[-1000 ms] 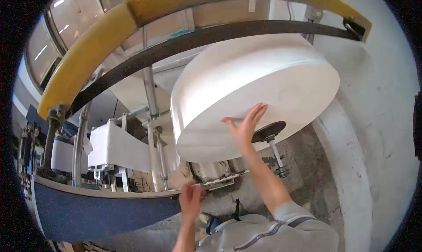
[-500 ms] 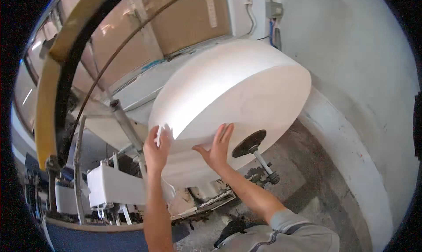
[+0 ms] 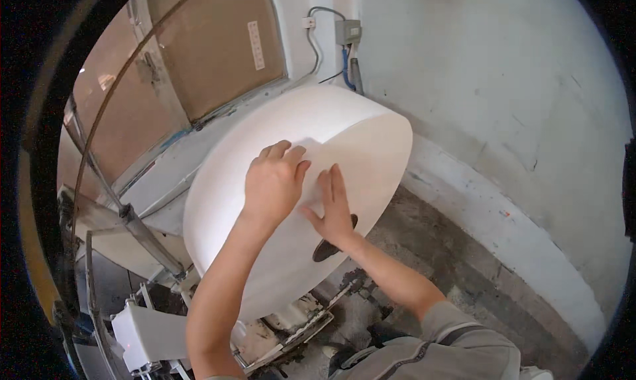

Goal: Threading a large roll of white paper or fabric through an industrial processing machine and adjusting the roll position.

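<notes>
A huge roll of white paper-like sheet (image 3: 374, 145) stands on its curved edge in front of me, its flat side facing right. Over the rim between the curved surface and that side is my left hand (image 3: 273, 181), fingers bent and slightly apart, with nothing visible in its grasp. My right hand (image 3: 333, 211) is open, fingers stretched along the flat side, thumb spread toward the left hand. Behind the right wrist, a dark round disc (image 3: 324, 250) at the roll's centre is partly hidden. The left fingertips' exact contact with the roll cannot be made out.
Machine parts with a white box-shaped piece (image 3: 149, 337) stand at lower left, beside a metal rod (image 3: 152, 242). A pale wall (image 3: 490, 82) curves around the right. A grey electrical box (image 3: 348, 31) with cables hangs behind the roll. Brown panels (image 3: 212, 42) stand at the back.
My left hand has moved up and across the roll's rim, closer to the right hand. The right hand stays by the flat side and now covers part of the disc. The view has shifted.
</notes>
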`<state>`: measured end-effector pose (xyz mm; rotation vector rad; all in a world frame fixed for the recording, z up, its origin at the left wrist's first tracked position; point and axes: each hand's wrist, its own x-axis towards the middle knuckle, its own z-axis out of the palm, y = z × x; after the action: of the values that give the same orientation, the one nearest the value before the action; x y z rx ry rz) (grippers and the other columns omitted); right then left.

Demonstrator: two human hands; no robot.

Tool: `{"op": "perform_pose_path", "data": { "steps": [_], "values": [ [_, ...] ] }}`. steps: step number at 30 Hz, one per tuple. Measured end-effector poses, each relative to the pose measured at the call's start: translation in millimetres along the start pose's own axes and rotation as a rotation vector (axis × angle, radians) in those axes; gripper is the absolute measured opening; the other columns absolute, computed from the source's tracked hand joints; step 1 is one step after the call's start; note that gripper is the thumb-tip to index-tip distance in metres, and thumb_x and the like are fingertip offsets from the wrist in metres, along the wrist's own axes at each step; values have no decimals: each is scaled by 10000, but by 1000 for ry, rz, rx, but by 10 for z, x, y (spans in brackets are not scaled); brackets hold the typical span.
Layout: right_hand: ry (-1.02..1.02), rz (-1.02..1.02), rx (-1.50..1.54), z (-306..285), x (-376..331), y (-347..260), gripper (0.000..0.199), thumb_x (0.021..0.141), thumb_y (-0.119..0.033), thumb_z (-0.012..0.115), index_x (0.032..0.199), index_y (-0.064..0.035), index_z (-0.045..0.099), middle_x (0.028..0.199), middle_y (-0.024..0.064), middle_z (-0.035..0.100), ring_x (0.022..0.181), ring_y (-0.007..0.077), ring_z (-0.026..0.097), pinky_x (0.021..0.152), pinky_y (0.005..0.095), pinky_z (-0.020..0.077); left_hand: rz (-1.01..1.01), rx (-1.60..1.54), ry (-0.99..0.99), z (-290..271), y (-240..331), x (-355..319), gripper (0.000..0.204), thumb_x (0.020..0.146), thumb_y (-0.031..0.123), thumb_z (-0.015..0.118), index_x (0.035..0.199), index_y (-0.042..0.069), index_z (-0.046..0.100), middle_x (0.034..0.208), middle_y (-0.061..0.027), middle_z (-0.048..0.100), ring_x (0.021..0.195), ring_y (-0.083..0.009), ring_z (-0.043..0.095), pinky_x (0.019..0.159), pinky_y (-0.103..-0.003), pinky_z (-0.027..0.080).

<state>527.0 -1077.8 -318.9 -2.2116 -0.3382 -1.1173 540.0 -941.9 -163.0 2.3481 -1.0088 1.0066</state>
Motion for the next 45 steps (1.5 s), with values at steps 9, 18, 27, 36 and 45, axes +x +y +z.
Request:
{"op": "perform_pose_path", "data": {
  "steps": [9,18,27,36,45],
  "values": [
    [-214,-49,513,-980,343,1181,347,800,-159,720,1114,-39,633,1177,159,615,1081,321,601,902,388,493,-67,474,-15,1156,594,428,553,816,302,679,1320,143,519,1387,-138,474,1351,-356,357,1085,-570,247],
    [-289,-480,205,-1522,2222,2889,143,828,-100,635,951,-30,655,948,117,675,902,293,643,752,384,530,-206,634,-135,1414,778,641,489,840,268,659,1310,184,552,1436,-99,442,1386,-361,305,1120,-550,144],
    [-681,-983,-175,-1448,2645,2656,46,700,-31,594,745,-42,597,678,124,626,728,326,655,673,430,527,-270,592,-162,1395,801,739,484,814,273,693,1281,224,580,1430,-77,456,1385,-349,310,1125,-520,160],
    [-899,-864,-255,-1532,2666,2752,15,670,-49,628,674,-51,642,682,154,640,714,341,664,635,452,533,-247,584,-116,1445,740,702,459,811,323,693,1253,237,608,1432,-57,459,1389,-328,309,1134,-501,144],
    [-774,-719,-179,-1468,2572,2958,110,738,-103,623,811,-28,589,716,124,648,647,317,653,563,423,512,-200,580,-98,1496,645,632,642,832,406,660,1400,196,445,1468,-110,407,1405,-341,277,1145,-499,107]
  ]
}}
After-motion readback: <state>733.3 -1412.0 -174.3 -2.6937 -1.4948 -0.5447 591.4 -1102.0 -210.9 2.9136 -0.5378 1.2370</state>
